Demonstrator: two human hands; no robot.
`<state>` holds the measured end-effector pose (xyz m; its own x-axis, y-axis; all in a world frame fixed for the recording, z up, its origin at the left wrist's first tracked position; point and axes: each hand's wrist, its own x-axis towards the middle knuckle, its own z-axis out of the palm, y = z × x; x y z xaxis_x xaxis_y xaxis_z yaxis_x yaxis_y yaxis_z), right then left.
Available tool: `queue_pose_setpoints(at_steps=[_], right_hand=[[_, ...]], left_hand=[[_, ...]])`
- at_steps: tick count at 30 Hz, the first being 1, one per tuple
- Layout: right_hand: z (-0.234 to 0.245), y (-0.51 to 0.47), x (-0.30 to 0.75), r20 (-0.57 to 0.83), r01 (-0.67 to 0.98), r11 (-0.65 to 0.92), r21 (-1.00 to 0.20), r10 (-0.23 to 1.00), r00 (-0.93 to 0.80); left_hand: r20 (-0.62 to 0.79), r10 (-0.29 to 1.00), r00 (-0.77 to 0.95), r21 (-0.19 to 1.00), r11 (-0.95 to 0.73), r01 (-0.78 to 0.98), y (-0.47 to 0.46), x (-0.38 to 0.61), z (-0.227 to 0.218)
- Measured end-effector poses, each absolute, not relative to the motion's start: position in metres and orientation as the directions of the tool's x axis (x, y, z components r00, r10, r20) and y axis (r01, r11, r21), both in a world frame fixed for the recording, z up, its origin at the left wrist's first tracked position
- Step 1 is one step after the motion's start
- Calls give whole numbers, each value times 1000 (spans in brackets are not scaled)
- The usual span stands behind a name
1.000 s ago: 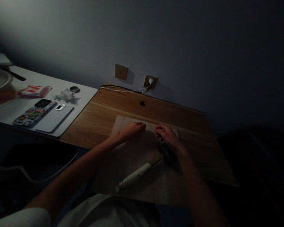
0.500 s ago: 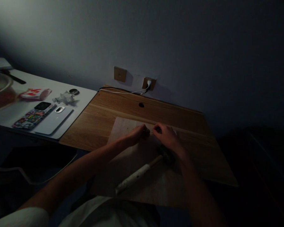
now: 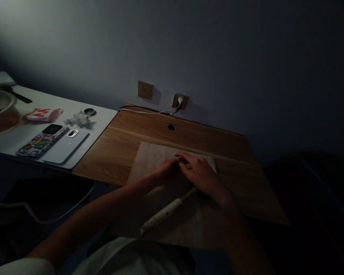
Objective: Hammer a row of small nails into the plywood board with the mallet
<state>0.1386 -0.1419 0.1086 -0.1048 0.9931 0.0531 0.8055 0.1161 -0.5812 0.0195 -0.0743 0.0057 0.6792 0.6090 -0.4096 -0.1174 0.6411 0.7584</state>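
Note:
Over a pale wooden board (image 3: 149, 152) my two hands meet. My left hand (image 3: 166, 168) is closed, its fingertips pinched together; whatever lies in them is too dark and small to make out. Reaching across those fingertips, my right hand (image 3: 199, 172) has its index finger stretched out and its thumb apart below, touching or nearly touching the left fingers. A hammer (image 3: 163, 215) with a worn white handle lies diagonally on the board, its head hidden in shadow under my right hand and wrist. A few small dark dots show near the board's far edge.
The board rests on a wooden desk (image 3: 109, 152). On the white table (image 3: 103, 118) at left are a patterned phone (image 3: 40, 143), a pale phone (image 3: 64, 147), a crumpled wrapper (image 3: 80, 120), a red-and-white packet (image 3: 44, 114) and a clear bowl (image 3: 1, 110). Cables run to a wall socket (image 3: 180, 101).
My right hand has shifted left and its fingers have stretched over the left fingertips. My left hand has moved slightly left and down. The hammer's head is now more covered; its handle stays put.

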Motion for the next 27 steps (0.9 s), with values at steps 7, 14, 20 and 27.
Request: queue_pose_setpoints(at_steps=[7,14,20,27], right_hand=[[68,-243,143,438,808,250,-534,899,11],[-1,-336,133,456,916,390,-91,834,-310],[-24,-341,134,412,942,333,30,855,-315],[-29,-322,125,421,938,346,7,850,-317]], left_hand=[[159,534,830,571,-736,364,-77,-9,4],[214,283,935,264,-938,223,-87,-37,-8],[360,284,889,246,-948,203,-96,-54,6],[517,325,792,294,-936,192,-180,-210,4]])
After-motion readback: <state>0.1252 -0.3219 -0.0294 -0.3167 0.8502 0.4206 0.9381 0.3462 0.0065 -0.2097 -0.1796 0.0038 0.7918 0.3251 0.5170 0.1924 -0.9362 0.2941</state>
